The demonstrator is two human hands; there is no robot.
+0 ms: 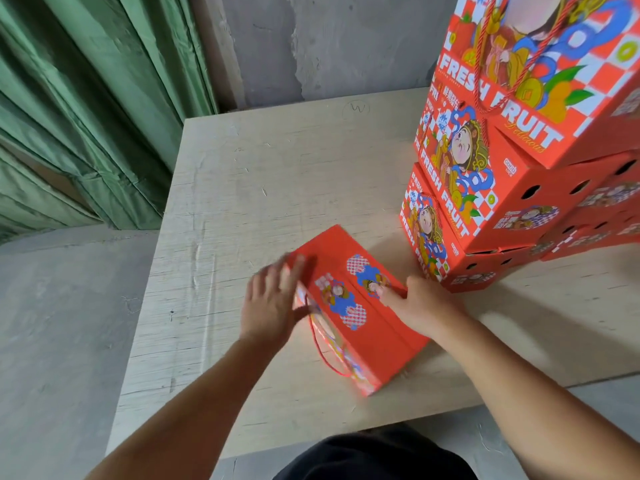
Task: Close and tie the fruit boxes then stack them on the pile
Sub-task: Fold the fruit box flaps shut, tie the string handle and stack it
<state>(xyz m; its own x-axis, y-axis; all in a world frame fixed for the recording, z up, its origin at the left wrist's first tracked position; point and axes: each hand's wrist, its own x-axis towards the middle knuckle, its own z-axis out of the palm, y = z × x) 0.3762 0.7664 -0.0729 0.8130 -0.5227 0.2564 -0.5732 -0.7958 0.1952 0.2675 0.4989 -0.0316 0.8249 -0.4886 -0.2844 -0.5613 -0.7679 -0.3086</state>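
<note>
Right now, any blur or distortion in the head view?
Head view: left hand is motion-blurred, right hand sharper; the box near edge smears; wide-angle bends the stacked boxes outward; soft daylight, faint shadows on the table.

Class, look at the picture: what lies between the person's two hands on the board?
The red fruit box lies between the left hand and right hand, as the head view shows.

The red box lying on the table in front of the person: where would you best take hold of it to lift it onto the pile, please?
Probably by its two short ends, one hand from each side. The red box lies flat and long, and its cord handle hangs loose at the left side, so the ends give a steadier hold than the cord would.
</note>
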